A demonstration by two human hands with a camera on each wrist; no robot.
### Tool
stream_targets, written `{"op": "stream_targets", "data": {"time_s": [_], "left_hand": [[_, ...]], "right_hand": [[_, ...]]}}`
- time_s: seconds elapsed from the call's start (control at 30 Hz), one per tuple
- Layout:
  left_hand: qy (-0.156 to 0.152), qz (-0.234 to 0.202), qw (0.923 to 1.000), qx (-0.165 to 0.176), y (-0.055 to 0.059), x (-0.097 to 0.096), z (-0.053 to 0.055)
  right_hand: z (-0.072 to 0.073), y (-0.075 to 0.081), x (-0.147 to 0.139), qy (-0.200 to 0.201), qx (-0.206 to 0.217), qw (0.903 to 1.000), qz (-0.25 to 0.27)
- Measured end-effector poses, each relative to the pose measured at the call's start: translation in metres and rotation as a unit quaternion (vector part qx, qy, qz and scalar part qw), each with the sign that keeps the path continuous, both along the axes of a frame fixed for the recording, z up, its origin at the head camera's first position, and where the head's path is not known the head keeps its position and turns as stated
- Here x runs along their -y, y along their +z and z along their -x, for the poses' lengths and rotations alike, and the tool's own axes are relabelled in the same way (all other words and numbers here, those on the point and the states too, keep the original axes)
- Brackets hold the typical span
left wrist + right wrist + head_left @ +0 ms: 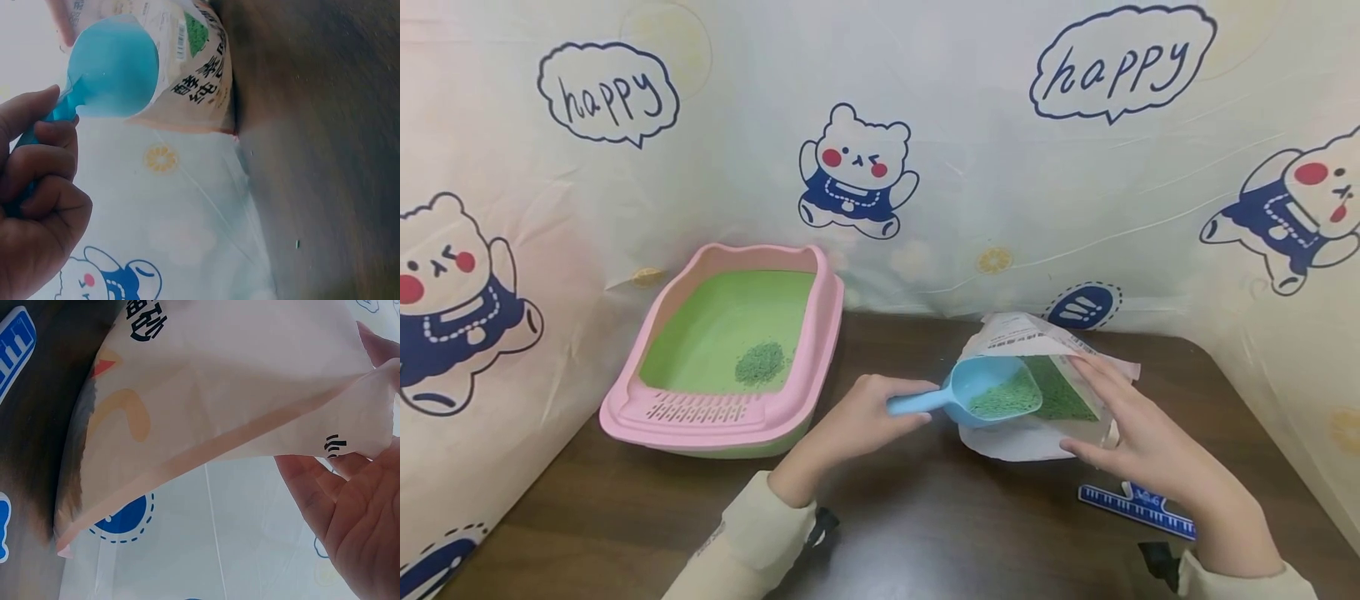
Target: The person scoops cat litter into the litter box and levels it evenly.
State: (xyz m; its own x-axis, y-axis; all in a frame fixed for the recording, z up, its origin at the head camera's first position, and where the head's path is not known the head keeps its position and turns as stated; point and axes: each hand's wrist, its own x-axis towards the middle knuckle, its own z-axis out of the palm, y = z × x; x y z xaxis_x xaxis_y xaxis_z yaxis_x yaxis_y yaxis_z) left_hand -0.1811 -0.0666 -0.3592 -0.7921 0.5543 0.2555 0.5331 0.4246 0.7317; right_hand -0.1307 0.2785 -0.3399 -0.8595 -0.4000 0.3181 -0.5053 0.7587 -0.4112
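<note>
My left hand grips the handle of a light blue scoop. Green litter granules lie in the scoop, which is at the mouth of a white paper litter bag. More green granules show inside the bag. With my right hand I hold the bag's open edge, fingers on the upper side and thumb lower down. The right wrist view shows the bag's side between thumb and fingers. In the left wrist view the scoop's underside hides much of the bag's mouth.
A litter box with a pink rim and green pan stands at the left, a small heap of granules inside. A blue piano-patterned clip lies near my right wrist. Printed fabric hangs behind the brown table.
</note>
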Motion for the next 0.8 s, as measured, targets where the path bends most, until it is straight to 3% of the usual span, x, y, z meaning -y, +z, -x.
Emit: {"op": "stream_targets", "data": {"time_s": [0.37,0.63,0.8], "left_hand": [[-0.014,0.004,0.9997,-0.020,0.002,0.017,-0.005],[-0.007,-0.003,0.9998,0.016,0.005,0.029,-0.014],[-0.006,0.006,0.9998,0.020,0.008,0.036,-0.017]], "right_hand": [[-0.001,0.000,0.001,-0.003,0.007,1.0000,-0.002],[-0.001,-0.002,0.001,-0.004,0.005,1.0000,-0.005],[-0.002,-0.002,0.000,-0.006,0.000,0.9999,-0.013]]}}
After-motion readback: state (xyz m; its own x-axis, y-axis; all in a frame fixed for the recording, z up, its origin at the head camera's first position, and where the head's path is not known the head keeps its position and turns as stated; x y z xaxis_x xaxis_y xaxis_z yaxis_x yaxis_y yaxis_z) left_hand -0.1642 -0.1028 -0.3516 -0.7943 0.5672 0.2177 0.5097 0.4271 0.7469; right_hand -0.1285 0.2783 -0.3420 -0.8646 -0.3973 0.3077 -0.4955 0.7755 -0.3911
